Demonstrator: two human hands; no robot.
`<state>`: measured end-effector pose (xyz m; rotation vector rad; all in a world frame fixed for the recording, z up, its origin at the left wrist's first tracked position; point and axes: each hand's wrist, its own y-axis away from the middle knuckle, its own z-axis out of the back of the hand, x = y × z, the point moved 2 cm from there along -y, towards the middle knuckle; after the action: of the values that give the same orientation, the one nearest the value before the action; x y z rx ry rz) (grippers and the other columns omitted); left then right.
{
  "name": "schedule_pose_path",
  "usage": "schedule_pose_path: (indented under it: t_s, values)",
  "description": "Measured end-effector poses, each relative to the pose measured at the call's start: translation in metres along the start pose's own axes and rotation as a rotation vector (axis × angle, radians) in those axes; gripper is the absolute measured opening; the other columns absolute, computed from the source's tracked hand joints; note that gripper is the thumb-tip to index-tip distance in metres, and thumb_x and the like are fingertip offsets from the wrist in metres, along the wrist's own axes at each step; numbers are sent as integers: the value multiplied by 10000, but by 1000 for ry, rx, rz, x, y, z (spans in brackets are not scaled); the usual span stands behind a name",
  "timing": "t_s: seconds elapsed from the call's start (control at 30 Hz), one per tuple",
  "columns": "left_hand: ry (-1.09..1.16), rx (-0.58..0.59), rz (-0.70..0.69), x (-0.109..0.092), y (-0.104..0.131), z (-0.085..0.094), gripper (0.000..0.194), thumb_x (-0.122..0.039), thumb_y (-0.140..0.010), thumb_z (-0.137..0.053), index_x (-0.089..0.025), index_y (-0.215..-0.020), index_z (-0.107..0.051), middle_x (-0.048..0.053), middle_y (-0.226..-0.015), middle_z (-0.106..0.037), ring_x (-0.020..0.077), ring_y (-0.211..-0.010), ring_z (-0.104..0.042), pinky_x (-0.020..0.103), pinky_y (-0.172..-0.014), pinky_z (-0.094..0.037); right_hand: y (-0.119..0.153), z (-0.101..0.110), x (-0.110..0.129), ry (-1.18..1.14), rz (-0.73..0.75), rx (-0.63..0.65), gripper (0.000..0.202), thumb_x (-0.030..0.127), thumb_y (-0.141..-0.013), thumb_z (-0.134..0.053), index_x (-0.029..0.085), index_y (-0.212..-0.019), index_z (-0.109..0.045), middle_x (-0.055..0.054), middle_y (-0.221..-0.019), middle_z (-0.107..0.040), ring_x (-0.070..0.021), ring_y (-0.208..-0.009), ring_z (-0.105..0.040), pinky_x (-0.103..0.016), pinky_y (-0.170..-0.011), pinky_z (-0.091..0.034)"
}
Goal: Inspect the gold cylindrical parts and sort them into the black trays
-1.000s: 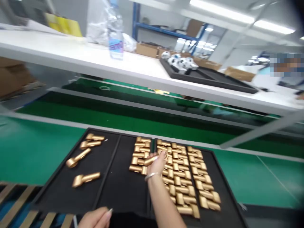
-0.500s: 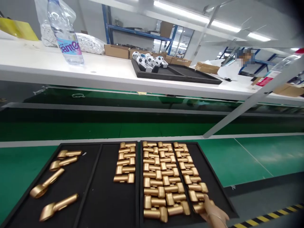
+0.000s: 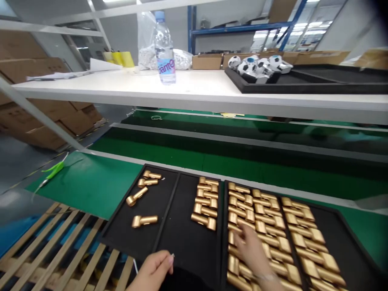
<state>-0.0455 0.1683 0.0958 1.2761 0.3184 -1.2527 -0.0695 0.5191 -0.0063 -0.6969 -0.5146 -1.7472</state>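
My left hand (image 3: 156,267) is closed in a pinch at the near edge of the left black tray (image 3: 169,246). A tiny white bit shows at its fingertips, too small to name. My right hand (image 3: 251,247) hovers over the right black tray (image 3: 336,234), its fingers slightly apart and no piece visibly held. Beneath it lie close-packed rows of gold T-shaped pieces, hammer-like with a short barrel, such as one gold piece (image 3: 239,202). Several more form a column (image 3: 206,201) in the left tray. Loose ones, including one gold piece (image 3: 144,220), lie in its left compartment.
Behind the trays a white shelf (image 3: 121,87) bears a water bottle (image 3: 166,60) and a black tray of football-patterned pieces (image 3: 257,66). A green air gun (image 3: 54,171) lies on the green bench at left. Below stands a wooden pallet (image 3: 60,242); cardboard boxes (image 3: 45,113) are stacked beyond.
My view has swung to the left. My right hand has left the gold piece in the right tray's far-right column and moved left over the tray. My left hand has come into view.
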Motion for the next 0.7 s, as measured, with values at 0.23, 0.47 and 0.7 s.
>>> schedule_pose_path:
  t_s: [0.23,0.47,0.7]
  values:
    - [110,-24,-15,16,3,14,512,-599,-880,-402,-166,-652,-552,-49,-550,-378,126,-555,-382,239,-570,-316,-7,-95,67,344,104,263,258,258,-681,-663,173,-907,-573,-136,-995,-574,-335,-969,-547,-484,-858,-456]
    - [82,-31,-158,4,11,30,352,-342,-924,-444,-155,-714,-656,-15,-642,-583,124,-663,-567,199,-654,-405,13,-71,140,-1258,-659,223,396,440,-624,-742,217,-840,-495,-38,-871,-635,-196,-808,-606,-357,-739,-547]
    - [50,43,-305,2,11,32,260,-262,-901,-476,-181,-813,-707,-10,-645,-626,118,-613,-592,188,-620,-423,27,-113,229,-1752,-1265,354,205,345,-757,-563,153,-809,-519,38,-640,-414,-43,-463,-372,-142,-397,-357]
